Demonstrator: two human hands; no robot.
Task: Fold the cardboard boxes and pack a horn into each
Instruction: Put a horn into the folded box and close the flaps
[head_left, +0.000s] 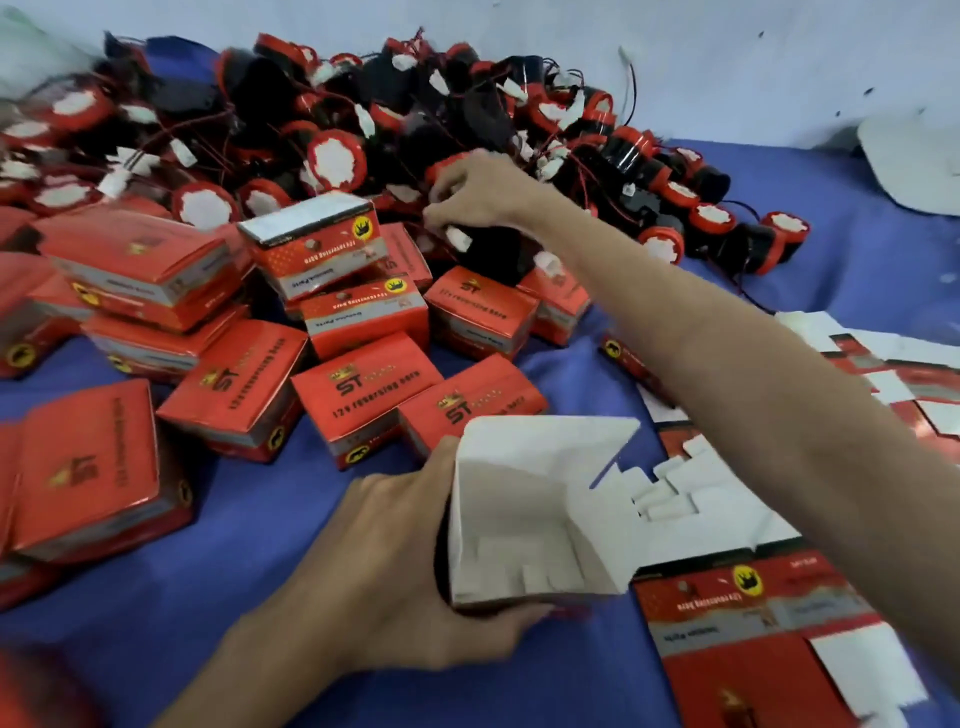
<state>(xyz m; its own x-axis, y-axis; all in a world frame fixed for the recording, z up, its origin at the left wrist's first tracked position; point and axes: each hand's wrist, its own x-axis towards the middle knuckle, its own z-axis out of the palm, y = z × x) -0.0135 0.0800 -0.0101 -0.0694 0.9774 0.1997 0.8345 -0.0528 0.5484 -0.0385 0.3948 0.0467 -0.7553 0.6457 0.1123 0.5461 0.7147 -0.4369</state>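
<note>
My left hand (395, 582) grips an open cardboard box (524, 519) near the front, its white inside facing up and its flaps spread. My right hand (478, 195) reaches far into the pile of black and red horns (332, 161) and curls its fingers round one black horn (488, 249) at the pile's front edge. Several closed red boxes (363, 384) lie between the pile and the open box.
Everything lies on a blue cloth (249, 530). Flat unfolded box blanks (748, 613) are stacked at the right, more of them (893, 374) further back. A white wall (727, 52) rises behind the pile, and a white object (914, 161) lies at the far right.
</note>
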